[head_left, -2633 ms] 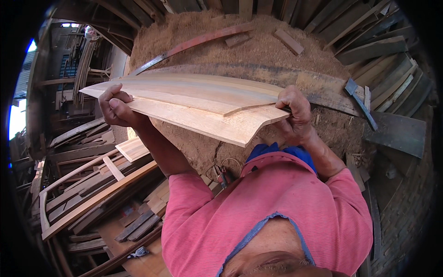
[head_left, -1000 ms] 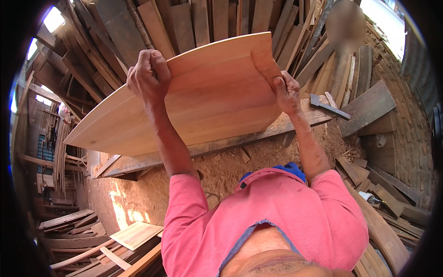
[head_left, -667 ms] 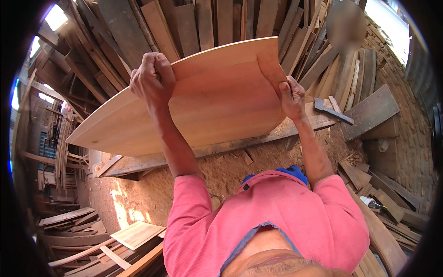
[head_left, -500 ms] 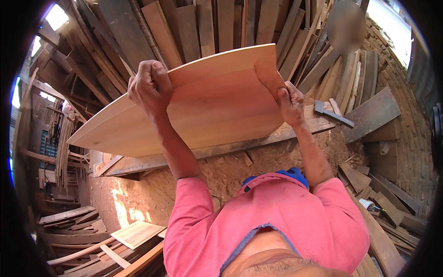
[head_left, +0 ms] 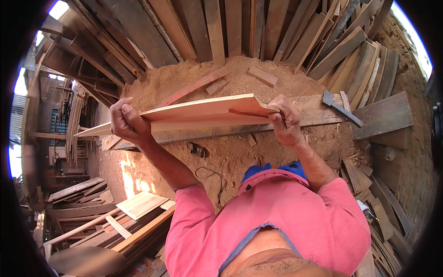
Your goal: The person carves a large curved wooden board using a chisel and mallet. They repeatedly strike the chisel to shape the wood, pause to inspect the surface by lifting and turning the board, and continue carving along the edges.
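A wide, pale wooden panel is held up in front of me over a low wooden bench. It is tilted so that its thin far edge and part of its underside show. My left hand is closed round the panel's edge toward the left, with the panel's narrow end reaching past it. At the right end my right hand pinches the corner, where a darker curved patch runs. Close to that hand, a hammer lies on the bench's right end.
Upright planks lean in a row along the far side. Sawdust with loose offcuts covers the ground behind the bench. A small dark object and a cord lie on the near floor. Stacked boards sit at lower left.
The panel has tipped from showing its broad face to nearly edge-on, and its far edge has come down. Both hands kept their grip, the left moving lower and leftward. More sawdust floor now shows.
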`<state>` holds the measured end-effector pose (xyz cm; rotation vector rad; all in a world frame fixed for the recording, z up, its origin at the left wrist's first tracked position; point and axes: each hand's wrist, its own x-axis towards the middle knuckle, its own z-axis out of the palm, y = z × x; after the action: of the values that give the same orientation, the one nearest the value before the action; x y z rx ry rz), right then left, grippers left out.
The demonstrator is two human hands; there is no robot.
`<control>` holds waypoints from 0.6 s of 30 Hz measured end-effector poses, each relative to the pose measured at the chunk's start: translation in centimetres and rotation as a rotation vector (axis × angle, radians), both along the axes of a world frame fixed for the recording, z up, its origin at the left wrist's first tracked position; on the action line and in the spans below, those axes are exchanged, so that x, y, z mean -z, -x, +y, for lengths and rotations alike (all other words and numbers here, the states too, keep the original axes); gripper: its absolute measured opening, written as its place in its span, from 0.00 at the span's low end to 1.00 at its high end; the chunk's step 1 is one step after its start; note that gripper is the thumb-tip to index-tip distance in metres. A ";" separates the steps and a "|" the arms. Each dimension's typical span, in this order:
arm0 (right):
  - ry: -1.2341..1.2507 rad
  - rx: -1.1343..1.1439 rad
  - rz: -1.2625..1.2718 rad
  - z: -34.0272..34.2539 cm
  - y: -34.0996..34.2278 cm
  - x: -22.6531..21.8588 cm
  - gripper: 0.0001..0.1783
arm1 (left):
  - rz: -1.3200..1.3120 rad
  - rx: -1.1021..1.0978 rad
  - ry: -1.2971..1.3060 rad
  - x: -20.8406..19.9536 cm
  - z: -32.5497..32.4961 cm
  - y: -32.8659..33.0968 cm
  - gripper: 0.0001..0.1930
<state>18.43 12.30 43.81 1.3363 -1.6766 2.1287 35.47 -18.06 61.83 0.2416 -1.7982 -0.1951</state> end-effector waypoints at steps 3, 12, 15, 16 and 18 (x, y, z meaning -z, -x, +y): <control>0.042 0.074 0.085 0.2 -0.7 0.2 0.15 | 0.031 0.018 -0.009 0.3 1.1 -0.7 0.13; -0.020 -0.036 0.106 1.3 -0.8 0.3 0.14 | 0.060 -0.005 -0.074 0.6 2.6 -2.5 0.14; -0.005 -0.039 0.083 1.4 -1.2 0.3 0.12 | 0.067 -0.004 -0.072 0.7 2.9 -2.7 0.15; 0.003 -0.044 0.087 1.4 -1.3 0.3 0.13 | 0.069 -0.006 -0.067 0.6 3.0 -2.9 0.15; 0.017 -0.056 0.091 1.5 -1.4 0.3 0.13 | 0.067 -0.025 -0.048 0.7 3.0 -3.4 0.16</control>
<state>19.84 13.80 43.47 1.4685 -1.6018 2.0723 38.86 -15.05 61.12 0.2885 -1.7245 -0.2268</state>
